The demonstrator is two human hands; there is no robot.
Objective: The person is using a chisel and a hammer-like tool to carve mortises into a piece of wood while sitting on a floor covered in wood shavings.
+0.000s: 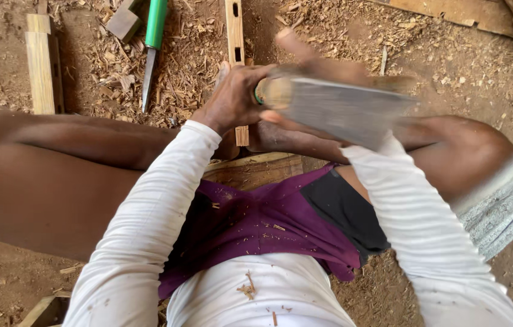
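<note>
Left hand [232, 100] wrapped tight around a green-handled tool [260, 92] at its butt end, grip clamped, knuckles turned up toward the camera. Right hand [305, 57] closed on a broad grey block [344, 112], blurred with motion, thumb sticking up at the far side; grip clamped on the block, held just right of the tool's butt and seemingly touching it. Below the left hand, a narrow wooden strip [234, 30] with 2 dark mortise slots, running from the far edge toward the body and vanishing under the hands.

Both arms in white ribbed sleeves. Bare legs spread to left and right, purple cloth [268, 218] between them, flecked with shavings. A flat board [256, 168] under the thighs, near the strip's close end.

Far left on the floor: a chisel [152, 48] with green handle, lying loose, well apart from the hands, and a pale wood offcut [41, 63] further left. Wood chips and sawdust [117, 72] scattered over the dirt floor. Grey slab [511, 206] at the right, beside the knee.
</note>
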